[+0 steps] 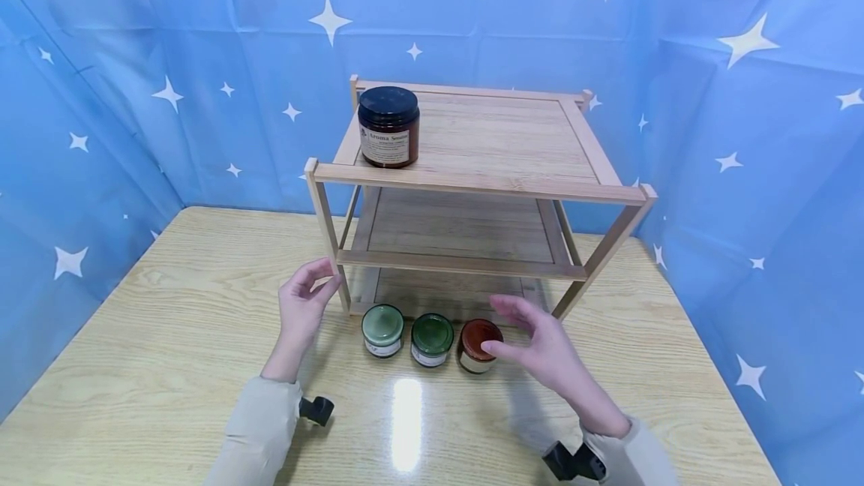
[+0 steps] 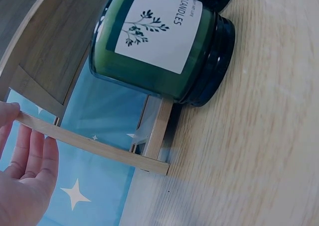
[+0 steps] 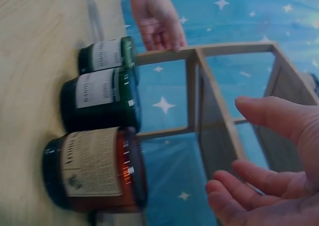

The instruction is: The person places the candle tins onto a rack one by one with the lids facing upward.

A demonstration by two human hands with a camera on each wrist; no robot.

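Note:
In the head view my left hand [image 1: 305, 304] is at the front left post of a wooden shelf rack [image 1: 452, 265]. Its thumb and fingers pinch that post in the left wrist view. My right hand [image 1: 543, 343] is held over the amber candle jar [image 1: 474, 358], fingers spread and thumb apart, grasping nothing. Left of that jar stand a dark green candle jar [image 1: 432, 336] and a light green candle jar [image 1: 382, 327]. All three rest upside down on dark lids, in a row before the rack's bottom shelf.
A large brown jar [image 1: 389, 130] with a black lid stands on the rack's top shelf at the left. The rack has three levels on a light wooden table [image 1: 202, 306]. Blue cloth [image 1: 432, 13] with white stars hangs behind and at both sides.

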